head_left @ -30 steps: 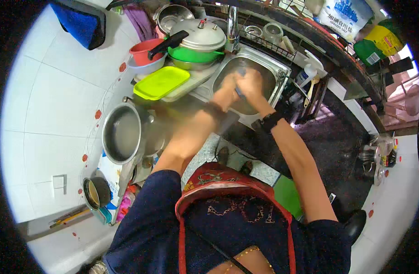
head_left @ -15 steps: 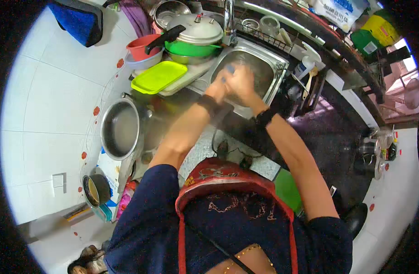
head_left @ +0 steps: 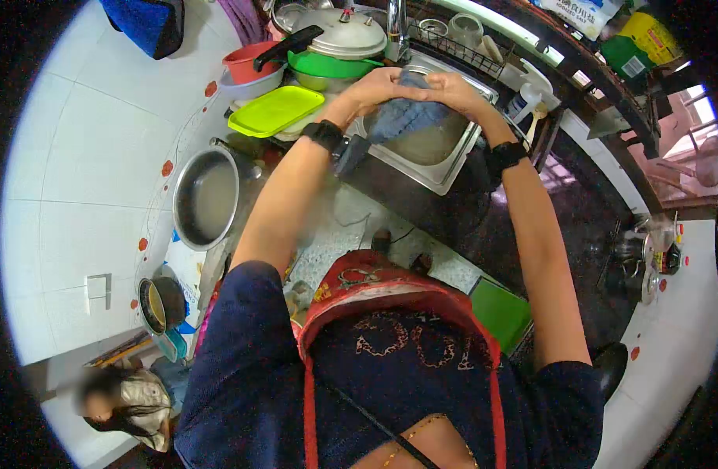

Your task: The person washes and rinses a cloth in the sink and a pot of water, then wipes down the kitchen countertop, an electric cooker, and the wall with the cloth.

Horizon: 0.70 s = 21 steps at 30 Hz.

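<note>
Over the metal sink [head_left: 443, 181], both hands grip a blue-grey cloth [head_left: 406, 119]. My left hand [head_left: 372, 91] is closed on its left upper part. My right hand [head_left: 457, 95] holds the right upper part, its fingers meeting those of the left. The cloth hangs spread below the fingers, above the basin. Behind the hands stands the faucet [head_left: 397, 31]. Each wrist wears a dark band.
Left of the sink are a yellow-green tray [head_left: 277, 112], a red bowl [head_left: 253, 61] and a lidded pressure cooker [head_left: 347, 33]. A steel pot [head_left: 206, 199] stands farther left. A white bottle [head_left: 525, 100] is at the right. Another person [head_left: 132, 399] sits at lower left.
Half a second ago my hands were pressed together, blurred, low over the basin with the cloth mostly hidden. Now they are wider apart and farther forward, and the cloth hangs open.
</note>
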Available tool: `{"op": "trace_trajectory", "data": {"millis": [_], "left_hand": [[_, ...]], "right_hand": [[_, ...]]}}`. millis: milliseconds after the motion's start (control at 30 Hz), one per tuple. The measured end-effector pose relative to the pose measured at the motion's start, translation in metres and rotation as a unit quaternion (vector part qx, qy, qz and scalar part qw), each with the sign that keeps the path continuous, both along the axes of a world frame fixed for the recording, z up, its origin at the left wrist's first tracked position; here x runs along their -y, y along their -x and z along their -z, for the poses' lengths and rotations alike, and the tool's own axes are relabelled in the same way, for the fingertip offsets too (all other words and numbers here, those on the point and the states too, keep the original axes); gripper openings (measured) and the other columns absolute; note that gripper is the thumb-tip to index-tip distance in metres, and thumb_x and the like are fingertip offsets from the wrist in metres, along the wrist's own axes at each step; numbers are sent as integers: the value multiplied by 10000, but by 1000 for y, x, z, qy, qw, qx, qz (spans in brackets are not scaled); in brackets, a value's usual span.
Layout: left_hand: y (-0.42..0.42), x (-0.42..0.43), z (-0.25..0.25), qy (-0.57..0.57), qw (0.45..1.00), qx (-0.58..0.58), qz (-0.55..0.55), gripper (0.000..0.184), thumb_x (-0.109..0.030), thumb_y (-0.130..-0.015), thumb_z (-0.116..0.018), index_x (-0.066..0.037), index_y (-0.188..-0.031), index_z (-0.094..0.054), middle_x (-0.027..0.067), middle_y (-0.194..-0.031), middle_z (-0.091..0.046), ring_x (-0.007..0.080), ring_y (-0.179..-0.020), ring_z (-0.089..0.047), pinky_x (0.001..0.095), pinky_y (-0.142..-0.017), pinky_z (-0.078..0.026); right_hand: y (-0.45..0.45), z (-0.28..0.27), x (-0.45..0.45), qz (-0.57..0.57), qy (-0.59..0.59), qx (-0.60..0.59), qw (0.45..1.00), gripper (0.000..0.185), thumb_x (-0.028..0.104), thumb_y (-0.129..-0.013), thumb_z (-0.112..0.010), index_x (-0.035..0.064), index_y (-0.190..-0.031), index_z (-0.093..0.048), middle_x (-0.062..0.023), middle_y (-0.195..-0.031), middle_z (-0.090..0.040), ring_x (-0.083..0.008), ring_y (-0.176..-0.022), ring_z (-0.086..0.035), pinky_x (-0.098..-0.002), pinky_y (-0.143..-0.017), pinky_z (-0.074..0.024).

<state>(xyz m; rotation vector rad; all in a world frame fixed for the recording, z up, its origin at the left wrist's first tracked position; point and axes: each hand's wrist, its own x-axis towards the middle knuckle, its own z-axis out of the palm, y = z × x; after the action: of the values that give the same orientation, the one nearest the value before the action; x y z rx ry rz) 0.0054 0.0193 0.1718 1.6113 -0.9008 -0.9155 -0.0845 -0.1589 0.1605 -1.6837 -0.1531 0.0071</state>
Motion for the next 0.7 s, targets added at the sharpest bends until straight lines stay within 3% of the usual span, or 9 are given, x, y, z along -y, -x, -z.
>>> {"op": "trace_trajectory", "data": {"millis": [67,100,200,333,367,467,533,600,700], "left_hand": [[-5,-10,-7,-38,997,72,-2,491,-457,-720,-707,-60,-1003,-649,5,-874,-652,95,-767,-586,247,-708,-465],[-9,-15,-7,-78,987,140,-3,488,-448,-704,-721,-46,-974,-666,15,-855,-658,100,-749,-580,249,-708,-456],[-9,-24,-7,-128,972,185,-74,462,-441,-707,-716,-38,-930,-685,29,-829,-663,112,-730,-575,257,-707,-447],[14,-28,3,-31,974,-83,-207,412,-436,-811,-628,-70,-998,-642,10,-855,-644,134,-733,-574,267,-693,-453],[4,-19,36,117,954,-189,-200,367,-397,-863,-574,-78,-1044,-597,20,-933,-627,147,-790,-574,275,-741,-457],[5,-10,54,140,947,-99,-273,384,-409,-887,-532,-77,-1076,-573,43,-1013,-611,159,-876,-568,320,-801,-460],[12,2,57,158,929,-165,-290,383,-406,-898,-507,-74,-1079,-571,49,-1024,-612,170,-894,-573,337,-806,-465],[16,4,62,176,908,-230,-303,384,-403,-908,-483,-72,-1082,-569,55,-1036,-612,181,-913,-579,355,-811,-470],[32,-5,81,246,947,128,-163,357,-378,-923,-428,-74,-1036,-578,68,-1035,-616,206,-911,-595,373,-776,-493]], "right_hand": [[5,-20,4,66,300,-61,950,254,221,-787,-683,7,-906,-617,0,-854,-620,-80,-789,-563,-224,-745,-433],[16,-22,-2,43,56,-50,996,244,235,-784,-687,12,-863,-628,6,-835,-609,-69,-779,-547,-225,-714,-427],[21,-22,-3,78,22,-22,996,267,244,-781,-694,16,-902,-624,-3,-863,-608,-79,-785,-544,-225,-719,-426],[20,-5,-5,115,-179,13,977,380,186,-763,-707,23,-1071,-556,-36,-1006,-594,-138,-909,-556,-275,-829,-433],[15,4,-3,160,-152,-7,975,387,161,-791,-673,38,-1126,-521,-47,-1056,-579,-140,-943,-546,-279,-851,-425],[19,-6,-22,160,-201,27,966,356,149,-819,-639,53,-1143,-528,-49,-1042,-583,-148,-943,-549,-280,-865,-420],[18,-3,-43,233,69,194,951,216,169,-867,-572,48,-1038,-623,-93,-968,-642,-146,-904,-586,-266,-821,-441],[10,1,-75,197,120,233,945,218,244,-877,-553,61,-905,-668,-169,-862,-653,-235,-803,-640,-330,-733,-485],[17,-15,-113,215,373,218,876,399,389,-856,-529,50,-682,-646,-215,-682,-605,-399,-631,-592,-460,-571,-480]]}}
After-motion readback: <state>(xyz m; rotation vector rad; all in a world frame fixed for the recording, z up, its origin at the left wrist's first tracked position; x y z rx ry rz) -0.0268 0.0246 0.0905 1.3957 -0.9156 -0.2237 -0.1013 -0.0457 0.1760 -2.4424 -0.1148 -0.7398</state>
